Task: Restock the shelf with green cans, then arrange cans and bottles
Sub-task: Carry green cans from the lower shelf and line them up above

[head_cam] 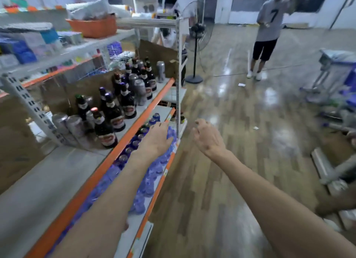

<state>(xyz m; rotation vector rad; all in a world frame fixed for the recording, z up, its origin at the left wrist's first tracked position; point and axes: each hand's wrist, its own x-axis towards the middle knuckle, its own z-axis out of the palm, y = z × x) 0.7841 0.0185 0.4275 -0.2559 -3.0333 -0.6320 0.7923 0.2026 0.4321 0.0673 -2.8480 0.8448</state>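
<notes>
On the shelf (48, 180), whose orange front edge runs away toward the upper right, dark bottles (113, 111) stand upright along that edge, necks up. Silver cans (76, 125) stand upright at the near left end of the row, with more among the bottles farther along. On the tier below the shelf's edge, small cans (141, 131) stand upright beside blue water bottles (152, 178), and the left hand (157, 140) hovers over them, fingers straight and holding nothing. Right of the shelf, over the floor (221, 180), the right hand (208, 137) is loosely curled and empty.
</notes>
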